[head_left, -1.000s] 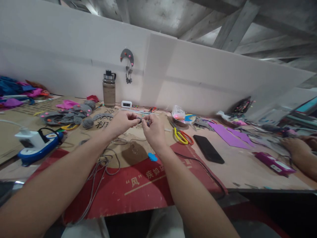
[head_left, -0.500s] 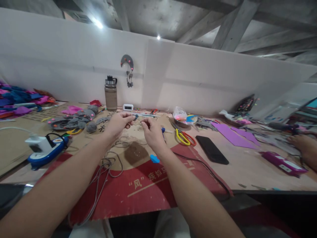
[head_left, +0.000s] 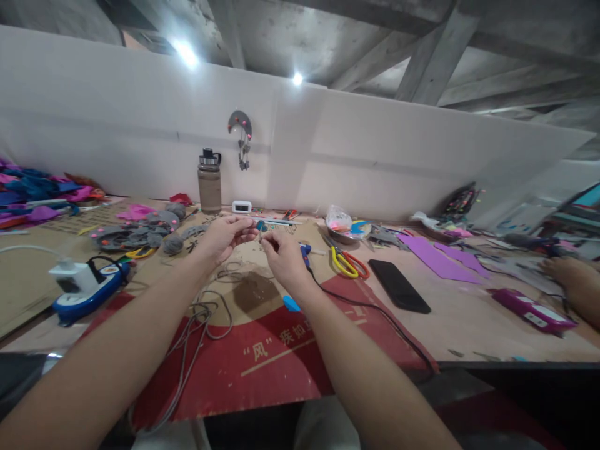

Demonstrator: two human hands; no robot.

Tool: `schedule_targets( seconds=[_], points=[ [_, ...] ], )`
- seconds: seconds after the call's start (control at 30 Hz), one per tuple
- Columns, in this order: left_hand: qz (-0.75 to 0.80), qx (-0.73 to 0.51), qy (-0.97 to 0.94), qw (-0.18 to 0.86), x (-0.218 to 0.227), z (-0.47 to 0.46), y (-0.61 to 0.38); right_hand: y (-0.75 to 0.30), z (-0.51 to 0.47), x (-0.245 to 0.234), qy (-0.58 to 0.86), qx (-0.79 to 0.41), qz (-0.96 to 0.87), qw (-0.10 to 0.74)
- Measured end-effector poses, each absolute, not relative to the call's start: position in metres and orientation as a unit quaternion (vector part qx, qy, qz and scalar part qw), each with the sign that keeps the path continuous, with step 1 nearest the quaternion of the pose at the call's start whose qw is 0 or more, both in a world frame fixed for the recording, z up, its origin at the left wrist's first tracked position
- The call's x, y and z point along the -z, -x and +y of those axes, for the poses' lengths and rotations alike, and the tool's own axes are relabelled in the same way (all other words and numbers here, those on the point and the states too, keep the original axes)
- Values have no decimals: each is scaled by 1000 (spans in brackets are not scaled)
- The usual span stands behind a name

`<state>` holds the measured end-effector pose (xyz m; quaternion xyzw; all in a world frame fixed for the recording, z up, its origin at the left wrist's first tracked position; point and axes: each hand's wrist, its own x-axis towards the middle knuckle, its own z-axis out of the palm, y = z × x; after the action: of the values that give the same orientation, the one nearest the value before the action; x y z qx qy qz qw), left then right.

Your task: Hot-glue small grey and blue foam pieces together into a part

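Observation:
Above the middle of the work mat, my left hand [head_left: 230, 237] pinches a small dark teal piece [head_left: 261, 225] between thumb and fingertips. Its exact kind is too small to make out. Close by on the right, my right hand [head_left: 285, 255] has thumb and forefinger pressed together just below that piece. What sits in the right fingertips, if anything, is too fine to tell. Thin grey cord [head_left: 206, 312] lies in loose loops beneath and left of my hands. A light blue scrap [head_left: 291, 304] rests under my right wrist.
A bottle [head_left: 209, 181] and small white clock [head_left: 241, 207] stand by the partition. Yellow- and red-handled scissors [head_left: 345, 262], a black phone [head_left: 398, 285] and purple sheets [head_left: 438, 257] lie rightward. A blue power strip [head_left: 91, 300] is left. Another person's hand [head_left: 569, 275] shows far right.
My right hand has shifted slightly left, nearer my left fingertips. The small teal piece shows more of its surface now. The whole view has tilted up a little.

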<state>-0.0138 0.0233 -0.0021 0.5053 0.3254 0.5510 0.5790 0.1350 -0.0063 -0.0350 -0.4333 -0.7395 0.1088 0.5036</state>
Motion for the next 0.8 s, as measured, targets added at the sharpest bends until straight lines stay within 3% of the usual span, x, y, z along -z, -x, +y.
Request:
schedule_targets(
  seconds=[0.8],
  points=[
    [360, -473, -501, 629, 11, 21, 9, -133, -14, 27, 386, -66, -770, 504]
  ],
)
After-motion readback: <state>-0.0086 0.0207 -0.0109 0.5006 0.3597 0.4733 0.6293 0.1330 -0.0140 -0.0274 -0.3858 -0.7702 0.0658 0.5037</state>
